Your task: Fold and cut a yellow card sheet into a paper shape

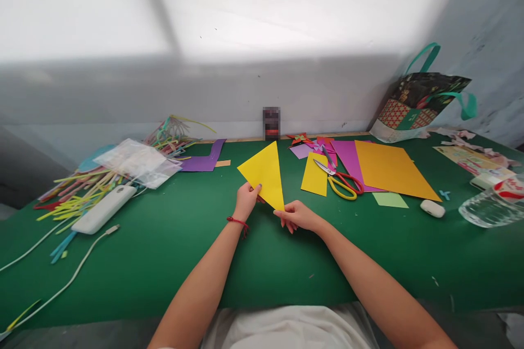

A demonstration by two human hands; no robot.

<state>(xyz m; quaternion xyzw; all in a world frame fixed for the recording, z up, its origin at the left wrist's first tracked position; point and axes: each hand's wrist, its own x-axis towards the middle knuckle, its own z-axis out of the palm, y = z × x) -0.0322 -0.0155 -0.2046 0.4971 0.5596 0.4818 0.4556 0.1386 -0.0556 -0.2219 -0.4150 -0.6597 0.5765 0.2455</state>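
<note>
A yellow sheet of paper (266, 174), folded into a triangle, is held up over the middle of the table. My left hand (246, 200), with a red cord bracelet at the wrist, pinches its lower left edge, thumb on top. At the bottom corner my right hand (298, 215) grips the same paper between thumb and fingers. Just right of it lie a yellow paper rectangle (313, 179) and scissors (344, 182) with one red and one yellow handle; their blades rest over the rectangle.
Orange paper (393, 169) overlaps magenta paper (343, 152) on the right. Beyond are a white earbud case (432, 208), a clear bottle (487, 210) and a bag (413, 103). Paper strips (77, 196), a white power bank (104, 210) and a cable (84, 263) occupy the left of the green table (172, 262).
</note>
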